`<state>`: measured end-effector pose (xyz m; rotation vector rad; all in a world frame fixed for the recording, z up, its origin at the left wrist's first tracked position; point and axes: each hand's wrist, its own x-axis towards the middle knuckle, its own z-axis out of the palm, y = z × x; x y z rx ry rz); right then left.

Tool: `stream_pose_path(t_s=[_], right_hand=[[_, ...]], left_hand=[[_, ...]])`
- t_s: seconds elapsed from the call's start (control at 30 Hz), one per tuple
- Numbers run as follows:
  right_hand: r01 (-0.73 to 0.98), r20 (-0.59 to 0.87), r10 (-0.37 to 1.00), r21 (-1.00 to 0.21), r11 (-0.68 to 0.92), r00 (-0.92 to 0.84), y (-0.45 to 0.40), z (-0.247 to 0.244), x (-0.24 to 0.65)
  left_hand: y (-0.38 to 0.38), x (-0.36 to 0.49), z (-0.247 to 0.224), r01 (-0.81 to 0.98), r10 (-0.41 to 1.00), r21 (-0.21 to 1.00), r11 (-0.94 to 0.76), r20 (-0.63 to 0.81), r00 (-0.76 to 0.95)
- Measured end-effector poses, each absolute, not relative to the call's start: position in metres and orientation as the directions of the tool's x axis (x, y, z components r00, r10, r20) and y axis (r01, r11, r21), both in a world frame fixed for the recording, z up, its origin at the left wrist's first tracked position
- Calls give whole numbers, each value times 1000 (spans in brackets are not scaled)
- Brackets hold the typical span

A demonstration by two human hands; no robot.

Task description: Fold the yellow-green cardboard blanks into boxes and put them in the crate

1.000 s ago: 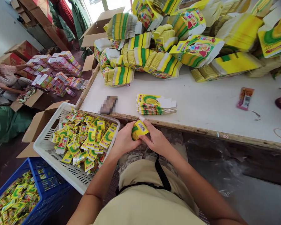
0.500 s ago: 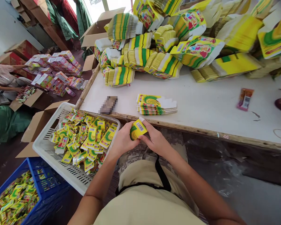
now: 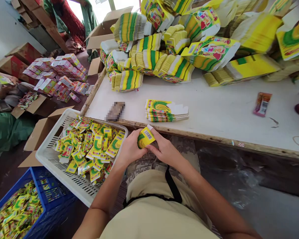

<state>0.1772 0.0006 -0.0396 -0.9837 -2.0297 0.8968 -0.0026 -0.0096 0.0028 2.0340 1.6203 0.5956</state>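
Observation:
Between my two hands is a small yellow and green carton (image 3: 145,137) with a barcode facing up. My left hand (image 3: 132,147) wraps its left side, fingers closed on it. Its right end is gripped by my right hand (image 3: 165,147), thumb at the lower edge and fingers at the upper edge. Just beyond, on the table, lies a short stack of flat cartons (image 3: 161,111) with white flaps pointing right. At my left a white basket (image 3: 46,159) holds many filled-looking yellow packets (image 3: 97,146).
Bundles of flat cartons (image 3: 174,64) are heaped along the back of the white table (image 3: 221,109). A small wrapped packet (image 3: 262,104) lies at right. A blue crate (image 3: 52,202) of packets stands lower left. Another person (image 3: 5,88) sits far left near stacked pink boxes (image 3: 67,66).
The carton in my hands has shifted very slightly left and remains held by both. At far left, the other person's arm has drawn back from the stacked boxes.

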Motion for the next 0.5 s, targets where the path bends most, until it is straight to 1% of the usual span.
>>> stream_pose_path(t_s=[0.5], right_hand=[[345, 251, 852, -834, 431, -459, 2, -42, 179]], left_hand=[[-10, -5, 2, 765, 979, 619, -178, 33, 202]])
